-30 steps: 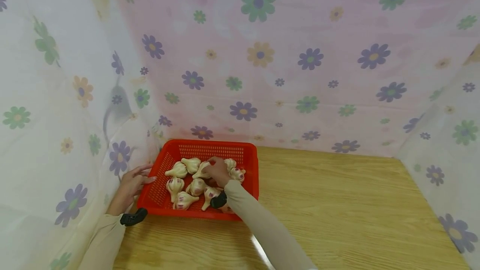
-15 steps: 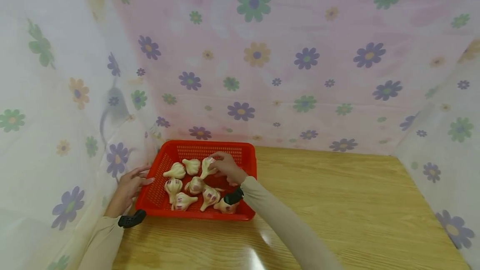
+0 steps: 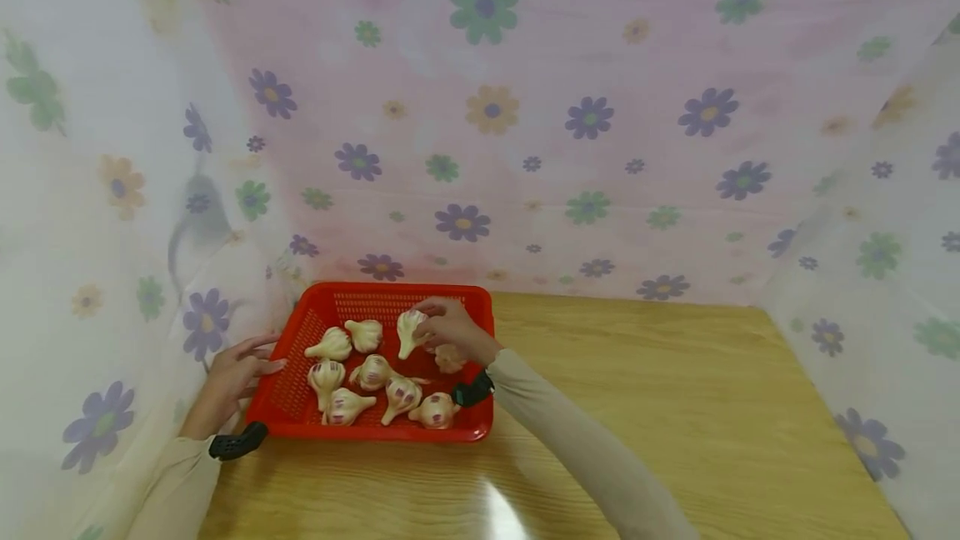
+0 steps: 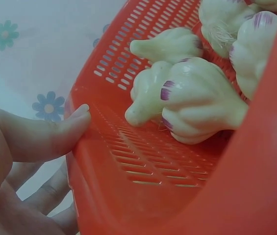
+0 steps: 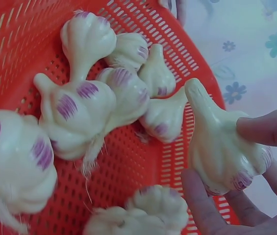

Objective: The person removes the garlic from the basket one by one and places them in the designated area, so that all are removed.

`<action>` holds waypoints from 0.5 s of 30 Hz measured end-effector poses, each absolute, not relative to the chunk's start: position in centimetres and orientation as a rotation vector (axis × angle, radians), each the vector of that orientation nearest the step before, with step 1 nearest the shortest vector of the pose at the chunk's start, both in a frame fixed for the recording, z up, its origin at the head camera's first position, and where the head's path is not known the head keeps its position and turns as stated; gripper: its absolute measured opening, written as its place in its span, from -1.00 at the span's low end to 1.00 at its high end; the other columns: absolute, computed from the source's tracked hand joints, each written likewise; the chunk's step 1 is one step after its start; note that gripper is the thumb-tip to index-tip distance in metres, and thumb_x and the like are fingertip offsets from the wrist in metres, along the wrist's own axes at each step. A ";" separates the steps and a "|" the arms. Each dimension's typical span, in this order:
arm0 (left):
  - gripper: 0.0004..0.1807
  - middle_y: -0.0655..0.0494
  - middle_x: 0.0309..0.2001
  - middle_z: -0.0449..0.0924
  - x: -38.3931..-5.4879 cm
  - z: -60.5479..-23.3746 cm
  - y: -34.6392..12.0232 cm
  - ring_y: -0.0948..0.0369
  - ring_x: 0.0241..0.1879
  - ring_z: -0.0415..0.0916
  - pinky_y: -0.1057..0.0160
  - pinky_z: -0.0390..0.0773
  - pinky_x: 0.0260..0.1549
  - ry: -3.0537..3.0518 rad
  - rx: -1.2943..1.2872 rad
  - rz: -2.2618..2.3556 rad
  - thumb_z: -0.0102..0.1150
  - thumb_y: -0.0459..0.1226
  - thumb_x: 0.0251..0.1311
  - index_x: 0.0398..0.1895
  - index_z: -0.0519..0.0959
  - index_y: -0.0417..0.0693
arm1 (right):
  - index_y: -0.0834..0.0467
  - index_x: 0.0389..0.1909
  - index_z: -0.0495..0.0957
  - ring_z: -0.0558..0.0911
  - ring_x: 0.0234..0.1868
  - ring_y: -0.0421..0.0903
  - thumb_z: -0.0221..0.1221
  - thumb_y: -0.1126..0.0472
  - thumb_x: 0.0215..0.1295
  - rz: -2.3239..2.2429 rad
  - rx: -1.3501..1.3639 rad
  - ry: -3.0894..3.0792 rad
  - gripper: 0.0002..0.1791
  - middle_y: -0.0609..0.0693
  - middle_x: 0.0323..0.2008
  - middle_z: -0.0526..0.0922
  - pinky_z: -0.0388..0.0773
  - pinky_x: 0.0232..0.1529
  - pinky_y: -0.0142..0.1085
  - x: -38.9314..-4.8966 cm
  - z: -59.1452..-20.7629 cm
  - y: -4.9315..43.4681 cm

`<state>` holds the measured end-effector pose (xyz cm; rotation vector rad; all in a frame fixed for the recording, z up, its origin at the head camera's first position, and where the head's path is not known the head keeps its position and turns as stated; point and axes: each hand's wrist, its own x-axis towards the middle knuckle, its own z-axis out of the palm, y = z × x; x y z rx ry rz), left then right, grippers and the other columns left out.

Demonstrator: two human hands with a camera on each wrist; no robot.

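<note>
A red plastic basket (image 3: 375, 433) with slotted walls holds several garlic bulbs (image 3: 345, 407). My right hand (image 3: 453, 327) pinches one garlic bulb (image 5: 226, 147) between thumb and fingers, raised above the basket's floor near its back right part. In the right wrist view that bulb's stem points up and its purple-marked base sits by the fingers. At the basket's left side, my left hand (image 3: 228, 377) grips the rim. The left wrist view shows the thumb (image 4: 55, 137) over the rim and the other fingers outside the wall.
The basket stands on a wood-grain table (image 3: 637, 407), close to a flower-print cloth (image 3: 525, 215) that hangs behind it and along both sides. The left forearm lies close to the left cloth. Each wrist wears a black device (image 3: 238, 442).
My right hand has lifted a garlic bulb from among the others and moved a little right within the basket. The left hand stays on the rim. The head view has shifted slightly right.
</note>
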<state>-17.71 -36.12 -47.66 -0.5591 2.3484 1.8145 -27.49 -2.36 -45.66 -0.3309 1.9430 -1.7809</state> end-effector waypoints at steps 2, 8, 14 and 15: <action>-0.25 -0.11 0.03 0.43 -17.6 -47.7 -36.1 0.20 -0.32 0.61 0.16 0.62 -0.30 2.361 -0.546 1.794 0.23 -0.28 0.16 0.41 0.16 -0.17 | 0.26 0.02 0.53 0.61 -0.49 0.00 0.20 0.39 0.15 -1.788 -0.340 1.931 -0.63 0.11 -0.24 0.59 0.48 -0.05 0.16 -27.4 -45.3 -1.9; -0.23 -0.13 0.04 0.42 -17.2 -47.6 -36.4 0.22 -0.32 0.58 0.16 0.62 -0.29 2.384 -0.578 1.741 0.21 -0.26 0.18 0.43 0.12 -0.17 | 0.25 0.05 0.52 0.61 -0.29 0.11 0.20 0.40 0.16 -1.770 -0.387 1.962 -0.61 0.13 -0.09 0.53 0.50 -0.05 0.12 -27.1 -44.4 -0.6; -0.21 -0.27 0.15 0.32 -17.2 -47.3 -36.0 0.19 -0.30 0.58 0.15 0.61 -0.29 2.376 -0.579 1.710 0.20 -0.24 0.19 0.45 0.08 -0.17 | 0.24 0.05 0.53 0.56 -0.20 0.35 0.20 0.40 0.16 -1.771 -0.404 1.997 -0.62 0.13 -0.01 0.49 0.53 -0.11 0.11 -27.3 -43.8 1.1; -0.21 -0.28 0.17 0.29 -17.3 -47.2 -35.9 0.19 -0.30 0.58 0.15 0.61 -0.29 2.378 -0.577 1.704 0.19 -0.24 0.20 0.45 0.08 -0.16 | 0.24 0.05 0.53 0.55 -0.18 0.38 0.20 0.40 0.16 -1.779 -0.406 1.999 -0.61 0.12 0.02 0.48 0.56 -0.14 0.07 -27.3 -43.7 1.5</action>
